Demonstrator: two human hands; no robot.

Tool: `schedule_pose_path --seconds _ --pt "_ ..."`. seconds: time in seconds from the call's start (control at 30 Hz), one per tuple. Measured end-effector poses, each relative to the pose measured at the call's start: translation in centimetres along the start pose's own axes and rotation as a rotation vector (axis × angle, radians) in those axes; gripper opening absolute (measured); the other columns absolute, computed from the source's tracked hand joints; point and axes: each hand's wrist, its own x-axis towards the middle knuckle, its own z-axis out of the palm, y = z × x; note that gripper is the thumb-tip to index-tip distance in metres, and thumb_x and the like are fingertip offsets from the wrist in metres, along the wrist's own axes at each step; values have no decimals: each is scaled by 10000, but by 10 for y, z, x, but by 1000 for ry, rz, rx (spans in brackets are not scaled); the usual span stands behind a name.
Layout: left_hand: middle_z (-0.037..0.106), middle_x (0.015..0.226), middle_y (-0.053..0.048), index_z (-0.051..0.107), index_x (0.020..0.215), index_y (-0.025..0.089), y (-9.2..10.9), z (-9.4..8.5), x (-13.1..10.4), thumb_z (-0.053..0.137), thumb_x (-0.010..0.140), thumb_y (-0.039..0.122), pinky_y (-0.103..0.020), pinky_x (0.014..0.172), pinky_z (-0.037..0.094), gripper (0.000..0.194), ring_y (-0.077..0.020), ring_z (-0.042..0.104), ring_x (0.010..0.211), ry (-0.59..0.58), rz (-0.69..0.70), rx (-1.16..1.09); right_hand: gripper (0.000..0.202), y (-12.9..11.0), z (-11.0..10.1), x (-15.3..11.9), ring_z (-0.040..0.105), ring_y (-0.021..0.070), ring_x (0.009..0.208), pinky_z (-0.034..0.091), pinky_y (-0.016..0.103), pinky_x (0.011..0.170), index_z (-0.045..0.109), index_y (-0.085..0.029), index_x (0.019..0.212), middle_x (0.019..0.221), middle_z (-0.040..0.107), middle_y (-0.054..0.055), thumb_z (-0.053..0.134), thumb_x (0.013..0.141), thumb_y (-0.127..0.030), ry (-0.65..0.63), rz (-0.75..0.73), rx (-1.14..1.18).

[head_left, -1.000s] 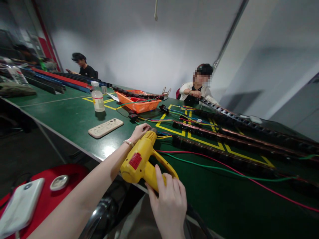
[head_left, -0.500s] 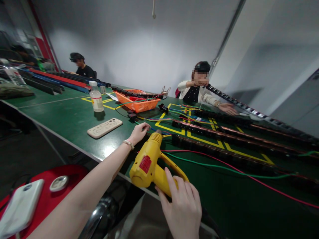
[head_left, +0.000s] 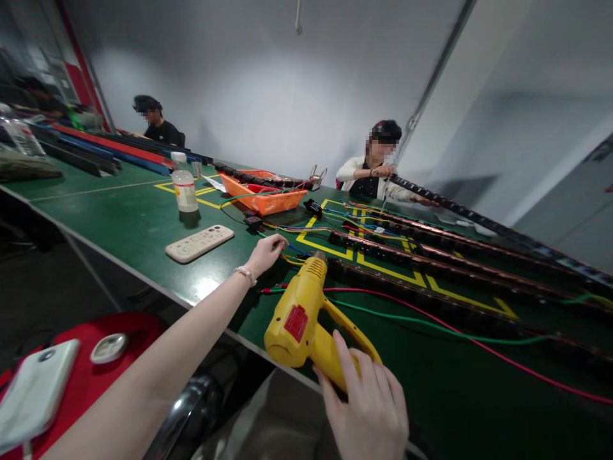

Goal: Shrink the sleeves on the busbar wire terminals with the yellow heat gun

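Observation:
My right hand is wrapped round the handle of a yellow heat gun with a red label on its side. Its nozzle points away from me, over the thin coloured wires at the end of the nearest long black strip. Beyond the nozzle and to its left, my left hand is closed in a pinch on the wires, just above the green table. A small black connector lies past its fingertips. Below the gun's barrel are the red-tipped ends of a red and a green cable.
Left of my hand lie a beige phone and a bottle. An orange basket stands behind. More strips run off to the right. Across the table a person holds another strip. A red stool bears a white device.
The heat gun and my right hand have shifted right, uncovering the red-tipped cable ends. My left hand stays nearly still. The person across has lowered a hand from face height to the strip.

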Motion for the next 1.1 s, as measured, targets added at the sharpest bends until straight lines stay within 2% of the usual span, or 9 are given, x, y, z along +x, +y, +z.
schedule_pose_path --seconds 0.23,0.43,0.67,0.8,0.93,1.1 --pt "650 781 -28 639 873 148 -1 2 0 464 834 220 -213 666 429 194 -124 596 724 -3 -23 -18 503 0 1 -6 506 181 863 373 358 859 507 -197 1280 914 582 41 586 824 -396 -16 4 -36" --pt "655 777 -34 654 867 138 5 0 1 458 815 201 -212 668 428 212 -127 592 722 -8 -55 -31 514 -2 1 -5 507 185 860 372 360 840 499 -186 1288 919 583 48 581 829 -402 -22 -6 -39" --pt "667 794 -45 681 868 134 11 -2 1 417 860 354 -233 688 434 344 -147 592 744 -16 -102 -62 436 -19 9 6 493 187 836 366 356 811 544 -173 1230 902 577 59 539 852 -390 5 -6 26" --pt "668 800 -55 681 884 129 13 -3 2 391 863 393 -240 717 439 392 -158 598 771 -39 -125 -73 462 -30 16 11 486 189 829 359 361 821 531 -169 1253 897 574 63 539 850 -396 -7 -1 54" --pt "673 837 -65 681 895 111 10 -4 5 377 858 446 -245 728 440 454 -165 594 781 -67 -162 -105 448 -40 22 16 483 183 825 354 356 836 540 -175 1247 898 572 66 528 857 -395 -1 -7 80" --pt "687 942 -83 690 927 100 4 -4 9 364 856 518 -268 812 437 535 -199 601 888 -88 -231 -169 429 -48 27 22 485 178 853 346 349 876 546 -194 1245 909 574 60 523 862 -386 -1 -9 120"
